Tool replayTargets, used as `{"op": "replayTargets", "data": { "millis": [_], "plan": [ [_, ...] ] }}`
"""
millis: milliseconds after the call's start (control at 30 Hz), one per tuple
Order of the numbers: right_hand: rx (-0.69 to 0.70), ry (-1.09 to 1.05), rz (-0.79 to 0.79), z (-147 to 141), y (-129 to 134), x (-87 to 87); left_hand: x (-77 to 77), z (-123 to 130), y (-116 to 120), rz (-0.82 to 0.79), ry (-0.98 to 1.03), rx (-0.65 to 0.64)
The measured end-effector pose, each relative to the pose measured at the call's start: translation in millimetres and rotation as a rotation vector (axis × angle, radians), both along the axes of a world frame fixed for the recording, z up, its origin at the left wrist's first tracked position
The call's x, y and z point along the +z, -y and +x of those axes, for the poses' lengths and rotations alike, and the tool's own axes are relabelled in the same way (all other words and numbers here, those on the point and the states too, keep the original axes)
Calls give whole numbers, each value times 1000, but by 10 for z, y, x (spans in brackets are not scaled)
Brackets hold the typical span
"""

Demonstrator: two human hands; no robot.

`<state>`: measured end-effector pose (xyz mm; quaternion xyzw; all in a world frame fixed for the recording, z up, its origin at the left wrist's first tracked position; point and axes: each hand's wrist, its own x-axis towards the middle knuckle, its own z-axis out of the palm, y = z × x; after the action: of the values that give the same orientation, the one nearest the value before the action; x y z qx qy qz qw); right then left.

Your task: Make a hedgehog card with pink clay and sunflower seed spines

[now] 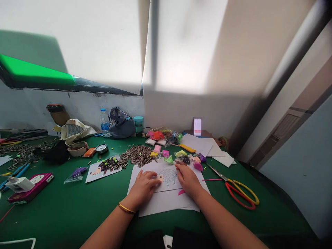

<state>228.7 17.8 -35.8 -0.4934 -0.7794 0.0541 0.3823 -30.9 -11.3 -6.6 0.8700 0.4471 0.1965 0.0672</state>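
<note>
A sheet with a hedgehog drawing (169, 177) lies on white paper (160, 204) in front of me. My left hand (144, 186) rests on the paper at the drawing's left, fingers spread and holding nothing. At the drawing's right edge is my right hand (188, 180), its fingers close together near the paper's top; whether anything small is under the fingertips cannot be made out. A pink piece (181, 192) lies beside the right wrist. Behind the paper are a pile of sunflower seeds (140, 155) and coloured clay packets (198, 166).
Large scissors (240, 193) lie at the right. A hedgehog card covered partly with seeds (103, 167) is at the left, near a purple packet (75, 174) and a pink power strip (31, 188). A bottle (104, 124), bag (121, 124) and phone (197, 127) stand behind.
</note>
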Motion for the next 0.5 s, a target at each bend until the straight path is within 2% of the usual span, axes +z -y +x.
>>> {"op": "replayTargets", "data": {
  "millis": [100,233,333,500],
  "plan": [
    [-19,-70,50,32,-10,33,-37,-8,-19,-12,56,19],
    [-127,-106,96,143,-88,65,-110,-24,-56,-33,111,35],
    [-229,-34,81,228,-161,49,-156,-38,-80,-47,129,27],
    [-272,142,3,247,-205,-18,-174,-43,-93,-58,135,29]
  ]
}}
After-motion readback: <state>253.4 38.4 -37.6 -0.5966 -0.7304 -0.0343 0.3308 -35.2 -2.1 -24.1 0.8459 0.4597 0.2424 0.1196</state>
